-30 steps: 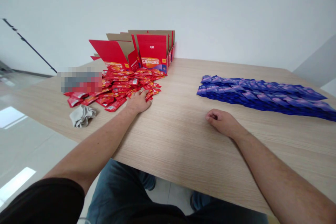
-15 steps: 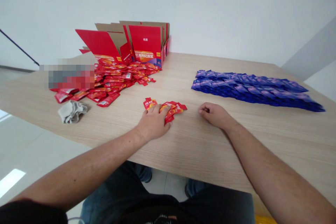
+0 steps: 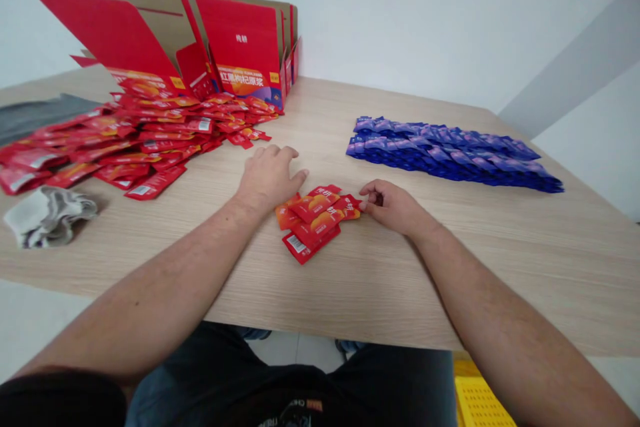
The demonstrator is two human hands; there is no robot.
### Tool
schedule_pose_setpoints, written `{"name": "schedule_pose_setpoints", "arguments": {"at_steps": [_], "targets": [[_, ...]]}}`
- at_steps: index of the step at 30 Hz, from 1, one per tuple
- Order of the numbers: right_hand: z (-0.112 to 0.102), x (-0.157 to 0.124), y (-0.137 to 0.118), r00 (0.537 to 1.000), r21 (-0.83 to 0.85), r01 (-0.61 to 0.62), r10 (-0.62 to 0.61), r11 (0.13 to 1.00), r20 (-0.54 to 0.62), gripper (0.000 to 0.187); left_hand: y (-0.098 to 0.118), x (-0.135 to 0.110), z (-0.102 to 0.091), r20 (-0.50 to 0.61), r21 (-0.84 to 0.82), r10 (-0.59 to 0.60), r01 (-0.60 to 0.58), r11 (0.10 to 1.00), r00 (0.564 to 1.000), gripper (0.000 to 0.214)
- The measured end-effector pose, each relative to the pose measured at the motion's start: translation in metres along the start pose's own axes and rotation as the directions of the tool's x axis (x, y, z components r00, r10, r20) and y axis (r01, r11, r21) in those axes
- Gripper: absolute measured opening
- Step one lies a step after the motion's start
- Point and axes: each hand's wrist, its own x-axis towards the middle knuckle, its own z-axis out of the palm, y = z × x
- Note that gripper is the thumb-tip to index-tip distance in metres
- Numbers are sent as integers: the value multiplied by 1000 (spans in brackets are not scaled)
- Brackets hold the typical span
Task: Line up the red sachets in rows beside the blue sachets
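Observation:
A small loose cluster of red sachets (image 3: 320,223) with orange fruit print lies on the table in front of me, one showing a barcode. My left hand (image 3: 270,177) rests palm down just behind and left of the cluster, thumb spread from the fingers; it holds nothing I can see. On the other side, my right hand (image 3: 389,205) has curled fingers, with thumb and index fingertips slightly apart at the right corner of the cluster. The thumb appears to touch that corner; no sachet is lifted.
A large heap of red sachets (image 3: 145,137) spreads at the left before open red cartons (image 3: 245,47). Blue sachets (image 3: 450,157) lie in overlapping rows at the right. A crumpled pale cloth (image 3: 47,217) sits front left, grey fabric (image 3: 45,113) behind it. A yellow crate (image 3: 483,403) stands below the table.
My left hand has lifted off the red sachets and shifted left and away from me, uncovering them. My right hand has moved left to the cluster and loosened its fingers. The view has shifted.

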Motion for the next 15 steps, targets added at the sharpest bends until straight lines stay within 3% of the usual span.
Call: {"name": "schedule_pose_setpoints", "arguments": {"at_steps": [4, 8, 12, 15], "targets": [[1, -3, -4, 991, -45, 134, -133, 990, 22, 35, -24, 5, 0, 85, 36, -124, 122, 992, 989, 56], [0, -6, -10, 977, -80, 214, -213, 973, 24, 34, -22, -1, -2, 183, 80, -153, 140, 987, 971, 67], [2, -12, -20, 948, -103, 318, -317, 942, 27, 37, -7, -9, 5, 136, 80, 0, -10, 997, 991, 69], [11, -17, -36, 914, -141, 405, -404, 903, 39, 45, 3, -17, 14, 167, 7, 203, -207, 978, 965, 66]]}}
